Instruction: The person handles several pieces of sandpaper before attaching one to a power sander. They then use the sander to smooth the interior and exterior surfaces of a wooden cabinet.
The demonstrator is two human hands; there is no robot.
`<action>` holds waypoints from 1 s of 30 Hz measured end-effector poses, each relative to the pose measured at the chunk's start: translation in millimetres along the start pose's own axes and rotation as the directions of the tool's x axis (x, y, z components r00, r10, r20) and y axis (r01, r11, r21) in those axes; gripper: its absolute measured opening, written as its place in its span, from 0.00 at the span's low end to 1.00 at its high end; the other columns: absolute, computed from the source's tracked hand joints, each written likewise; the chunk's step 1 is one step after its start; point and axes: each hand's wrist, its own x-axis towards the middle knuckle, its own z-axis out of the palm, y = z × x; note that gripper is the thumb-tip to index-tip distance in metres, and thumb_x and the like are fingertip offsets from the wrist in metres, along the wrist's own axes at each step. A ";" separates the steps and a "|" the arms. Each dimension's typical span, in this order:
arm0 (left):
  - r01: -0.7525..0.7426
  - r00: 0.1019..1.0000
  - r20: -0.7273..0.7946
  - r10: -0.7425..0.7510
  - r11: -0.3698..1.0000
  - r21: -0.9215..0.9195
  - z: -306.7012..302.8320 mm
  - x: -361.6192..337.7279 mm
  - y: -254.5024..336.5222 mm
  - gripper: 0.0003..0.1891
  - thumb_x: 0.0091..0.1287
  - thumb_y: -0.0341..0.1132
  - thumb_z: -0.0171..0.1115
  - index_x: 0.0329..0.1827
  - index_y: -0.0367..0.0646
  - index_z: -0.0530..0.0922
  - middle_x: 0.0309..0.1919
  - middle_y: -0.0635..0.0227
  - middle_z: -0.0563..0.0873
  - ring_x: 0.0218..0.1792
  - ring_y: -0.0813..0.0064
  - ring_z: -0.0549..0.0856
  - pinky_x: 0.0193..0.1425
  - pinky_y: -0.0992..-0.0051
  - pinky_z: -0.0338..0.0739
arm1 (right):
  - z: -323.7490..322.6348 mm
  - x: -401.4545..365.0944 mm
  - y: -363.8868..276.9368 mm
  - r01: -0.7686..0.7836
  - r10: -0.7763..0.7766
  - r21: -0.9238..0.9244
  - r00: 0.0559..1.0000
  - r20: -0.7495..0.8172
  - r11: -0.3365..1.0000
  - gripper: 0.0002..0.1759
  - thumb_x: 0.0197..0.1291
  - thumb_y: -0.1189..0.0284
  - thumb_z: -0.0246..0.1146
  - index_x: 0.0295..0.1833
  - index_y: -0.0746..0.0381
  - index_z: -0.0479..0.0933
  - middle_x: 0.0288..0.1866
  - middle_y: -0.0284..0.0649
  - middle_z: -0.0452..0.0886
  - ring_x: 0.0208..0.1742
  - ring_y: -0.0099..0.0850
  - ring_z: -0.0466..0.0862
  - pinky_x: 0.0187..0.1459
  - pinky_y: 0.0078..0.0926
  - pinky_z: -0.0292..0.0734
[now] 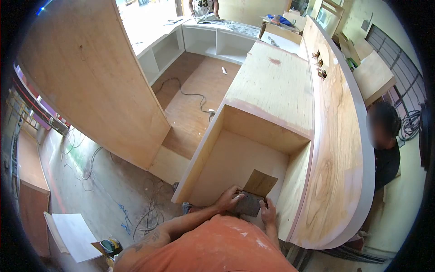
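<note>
My left hand (pixel 229 198) pinches the left edge of a dark grey sheet that looks like sandpaper (pixel 248 205). On the opposite edge my right hand (pixel 268 210) grips it with thumb and fingers. A brown flap (pixel 260 183) stands up beyond the grey face, like the sheet's folded-back paper side. Both hands are low over the near end of an open wooden compartment (pixel 235 158) with a pale floor and raw wood walls. Part of the sheet's lower edge is hidden by my body in an orange shirt.
A plywood top (pixel 276 81) adjoins the compartment, and a curved wooden panel (pixel 335 158) rises at right. Another person (pixel 385 140) is behind it; one more person (pixel 204 7) stands at the far counter. A tall plywood panel (pixel 90 81) stands left. Cables (pixel 149 217) lie on the floor.
</note>
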 end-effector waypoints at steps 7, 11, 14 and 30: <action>-0.009 0.999 0.046 0.003 0.991 0.135 2.1 -1.4 0.0 0.18 0.72 0.39 0.60 0.56 0.35 0.73 0.52 0.48 0.79 0.55 0.55 0.80 0.61 0.62 0.72 | 10.5 -1.4 11.6 -0.111 0.113 -0.029 0.990 0.083 0.993 0.29 0.72 0.53 0.54 0.61 0.70 0.70 0.59 0.60 0.76 0.61 0.56 0.77 0.59 0.47 0.71; -0.020 1.000 0.017 0.016 0.975 0.221 13.3 1.6 -13.4 0.17 0.75 0.39 0.55 0.57 0.33 0.71 0.52 0.47 0.78 0.55 0.55 0.79 0.62 0.60 0.71 | 33.3 -0.6 34.4 -0.036 0.029 -0.127 0.998 -0.052 0.991 0.27 0.76 0.56 0.48 0.63 0.71 0.68 0.65 0.63 0.70 0.66 0.59 0.71 0.64 0.47 0.65; 0.172 0.982 0.050 -0.182 0.974 0.150 11.5 3.1 4.5 0.17 0.75 0.39 0.53 0.56 0.32 0.70 0.51 0.46 0.78 0.55 0.56 0.78 0.62 0.59 0.70 | 23.2 -5.3 1.1 -0.112 0.112 0.016 0.994 0.016 0.994 0.29 0.77 0.56 0.45 0.68 0.71 0.65 0.71 0.64 0.64 0.73 0.59 0.63 0.73 0.47 0.56; -0.031 0.998 0.062 0.026 0.996 0.078 11.7 12.1 -15.5 0.07 0.73 0.30 0.53 0.47 0.34 0.73 0.40 0.58 0.76 0.41 0.64 0.77 0.53 0.70 0.73 | 7.0 -9.7 0.3 0.031 -0.029 0.026 0.997 -0.078 0.999 0.18 0.76 0.61 0.48 0.56 0.66 0.67 0.48 0.58 0.75 0.51 0.57 0.77 0.53 0.44 0.71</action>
